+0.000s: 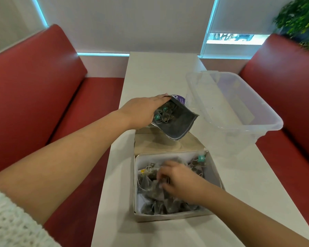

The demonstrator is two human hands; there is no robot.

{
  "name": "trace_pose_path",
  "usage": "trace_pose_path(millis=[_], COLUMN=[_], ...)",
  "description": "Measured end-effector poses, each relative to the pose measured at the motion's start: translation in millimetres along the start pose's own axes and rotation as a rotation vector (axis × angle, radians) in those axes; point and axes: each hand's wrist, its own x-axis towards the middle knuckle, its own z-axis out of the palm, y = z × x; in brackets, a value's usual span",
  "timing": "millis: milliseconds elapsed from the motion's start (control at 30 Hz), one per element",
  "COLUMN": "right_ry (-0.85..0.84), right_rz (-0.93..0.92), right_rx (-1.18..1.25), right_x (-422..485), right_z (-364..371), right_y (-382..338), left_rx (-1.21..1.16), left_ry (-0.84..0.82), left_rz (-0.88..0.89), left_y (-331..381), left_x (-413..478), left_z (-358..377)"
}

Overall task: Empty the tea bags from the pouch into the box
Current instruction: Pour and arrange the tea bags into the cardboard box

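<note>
White knit sleeve [5,223] at near left, bare left forearm running out from it to the far middle. Left hand [141,111] grips the pouch [177,120] by its far-left edge, fingers curled over the top rim, thumb hidden. Pouch is held off the white table [161,72], tilted, open mouth facing near; some tea bags [165,113] with green tags remain inside, silver lining showing. Purple label visible on its far side. Just near of the pouch, the cardboard box [171,217] sits open on the table, flap folded back toward the pouch. Box holds a pile of dark pyramid tea bags with strings; one green tag [201,158] rests at its far-right corner. Right hand [178,180] is down inside the box, fingers bent into the pile, touching bags; cannot tell if it's pinching one. Clear plastic tub [239,104] stands far right on the table, apart from the box. Red bench seats [34,90] both sides.
</note>
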Motion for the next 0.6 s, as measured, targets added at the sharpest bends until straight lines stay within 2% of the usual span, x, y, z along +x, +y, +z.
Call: trace_pose_path(millis=[67,100,133,200,367,433,467,600], right_ry=[-0.286,-0.332,-0.304,-0.14,0.411,0.497,0.453,0.023], right_rz=[0.017,0.008,-0.01,-0.019,0.017,0.047,0.07,0.342], right_rx=[-0.065,-0.056,-0.024,0.031,0.056,0.005,-0.047,-0.202], right_x=[-3.7,-5.6,-6.5,-7.4,12.0,37.8,54.6,128.2], right_z=[2.6,0.9,-3.5,-16.7,-50.1,-62.7,-68.5,-80.5], right_y=[2.5,4.2,5.6,7.4,5.5,6.4,9.8,25.4], left_rx=[-0.022,-0.03,-0.036,-0.048,-0.059,-0.069,-0.078,-0.121], left_ry=[-0.007,-0.008,-0.008,-0.009,0.0,-0.01,-0.018,-0.059], left_rz=[0.008,0.011,0.011,0.011,0.031,0.023,0.021,0.023], left_y=[0.6,0.6,0.6,-0.4,-2.4,-2.1,-1.3,5.7], left_x=[-1.2,-2.1,-3.1,-4.9,-4.9,-4.0,-3.7,-4.4], left_z=[-0.5,-0.8,-1.6,-3.0,-8.3,-11.8,-13.8,-19.8])
